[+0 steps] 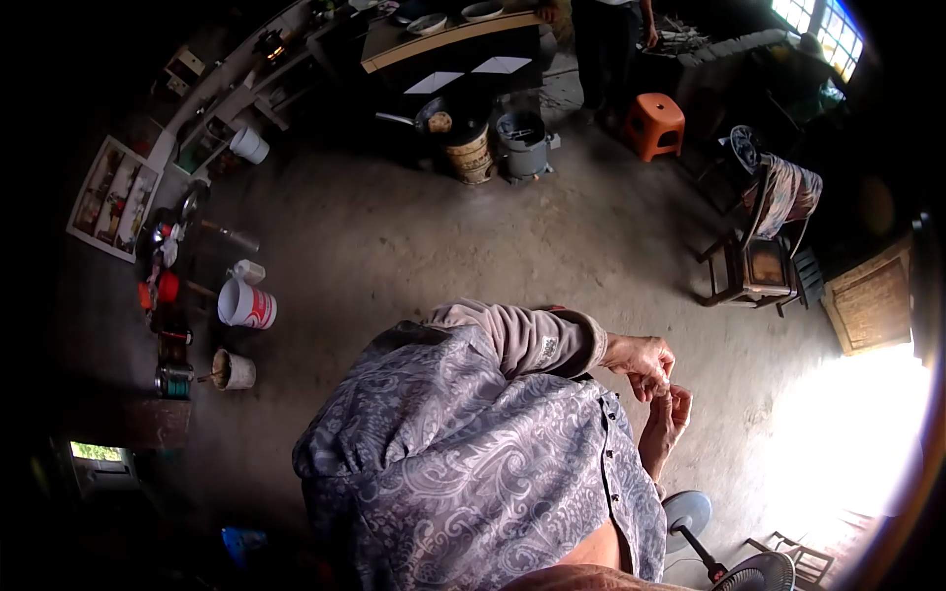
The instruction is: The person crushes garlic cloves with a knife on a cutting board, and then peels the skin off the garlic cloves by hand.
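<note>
My left hand [639, 362] reaches rightward out of a pinkish-grey sleeve [547, 340] in front of my patterned grey shirt [473, 443]. Its fingers are bent and pinched together. Just below it, my right hand [670, 419] comes up from behind the shirt's buttoned edge, its fingertips pressed together against those of the left. Whatever lies between the fingertips is too small to make out.
Ahead are a round stove with a pan [439, 121], a grey stove [523, 148], an orange stool [655, 126] and a standing person [606, 49]. A wooden chair [764, 261] is right, buckets [246, 303] left, a fan [759, 573] lower right.
</note>
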{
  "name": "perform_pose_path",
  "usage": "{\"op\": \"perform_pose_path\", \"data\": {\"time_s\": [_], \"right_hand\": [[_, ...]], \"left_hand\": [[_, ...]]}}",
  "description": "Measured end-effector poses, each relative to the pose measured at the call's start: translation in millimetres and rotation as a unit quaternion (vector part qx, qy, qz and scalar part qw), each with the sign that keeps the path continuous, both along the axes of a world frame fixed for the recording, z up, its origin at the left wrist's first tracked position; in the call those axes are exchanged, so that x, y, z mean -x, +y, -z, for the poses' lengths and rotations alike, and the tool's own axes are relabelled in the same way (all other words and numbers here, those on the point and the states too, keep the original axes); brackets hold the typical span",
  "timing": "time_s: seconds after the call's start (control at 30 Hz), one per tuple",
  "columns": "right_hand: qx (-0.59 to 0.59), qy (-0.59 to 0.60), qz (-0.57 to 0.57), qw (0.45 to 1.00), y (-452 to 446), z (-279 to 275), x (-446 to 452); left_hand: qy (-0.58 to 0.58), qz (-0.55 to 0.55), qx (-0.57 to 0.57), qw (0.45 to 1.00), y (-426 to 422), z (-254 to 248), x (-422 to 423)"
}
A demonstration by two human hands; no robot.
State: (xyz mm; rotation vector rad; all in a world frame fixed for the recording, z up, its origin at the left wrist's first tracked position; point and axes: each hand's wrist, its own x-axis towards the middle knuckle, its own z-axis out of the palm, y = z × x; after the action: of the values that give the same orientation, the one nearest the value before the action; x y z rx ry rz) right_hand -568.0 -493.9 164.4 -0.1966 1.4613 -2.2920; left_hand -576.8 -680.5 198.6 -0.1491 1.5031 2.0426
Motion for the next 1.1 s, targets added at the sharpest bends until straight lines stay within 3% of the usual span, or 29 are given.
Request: {"op": "perform_pose_path", "data": {"time_s": [0.17, 0.3, 0.33, 0.53, 0.63, 0.67, 0.8, 1.1], "right_hand": [[-0.17, 0.006, 0.047, 0.984, 2, -28, -16], [-0.081, -0.024, 0.093, 0.992, 11, -15, -29], [-0.114, 0.001, 0.101, 0.988, 18, -11, -32], [-0.014, -0.009, 0.175, 0.984, 23, -9, -47], [0.078, -0.032, 0.228, 0.97, 33, 3, -61], [0.167, -0.041, 0.235, 0.957, 35, 13, -65], [0.307, -0.104, 0.269, 0.907, 55, 7, -83], [0.275, -0.163, 0.334, 0.887, 102, 23, -91]], "left_hand": [[-0.008, 0.062, -0.043, 0.997, -4, -3, 1], [-0.011, 0.108, -0.012, 0.994, 5, -13, 6], [-0.008, 0.131, 0.004, 0.991, 9, -10, 10], [0.095, 0.238, 0.102, 0.961, 31, -18, 25], [0.104, 0.26, 0.073, 0.957, 56, -17, 21], [0.09, 0.263, 0.061, 0.959, 66, -19, 19], [-0.01, 0.266, -0.019, 0.964, 97, -12, 16], [-0.124, 0.259, -0.082, 0.954, 126, -5, 30]]}}
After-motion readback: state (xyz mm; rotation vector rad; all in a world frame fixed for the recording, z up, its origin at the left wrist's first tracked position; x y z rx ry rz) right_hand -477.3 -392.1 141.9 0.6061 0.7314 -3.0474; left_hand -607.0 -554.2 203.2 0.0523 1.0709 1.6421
